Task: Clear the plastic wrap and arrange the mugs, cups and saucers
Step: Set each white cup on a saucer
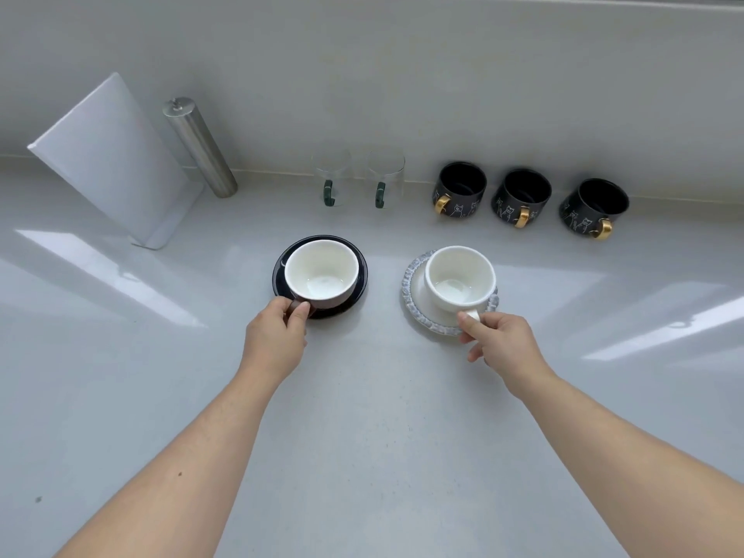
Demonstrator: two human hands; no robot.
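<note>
Head view: your left hand [277, 336] pinches the handle of the brown cup [322, 275], white inside, which sits on the black saucer [282, 271]. Your right hand [499, 344] pinches the handle of the white cup [459, 277], on the grey-rimmed saucer [410, 283]. Both sets sit just beyond your fingers, apart from each other. Further past your hands, along the back edge: 2 glass mugs [332, 179] w/ green handles, then 3 black mugs [521, 197] w/ gold handles beyond your right hand. Past your left hand: a steel cylinder [199, 147] & a leaning white board [108, 155].
</note>
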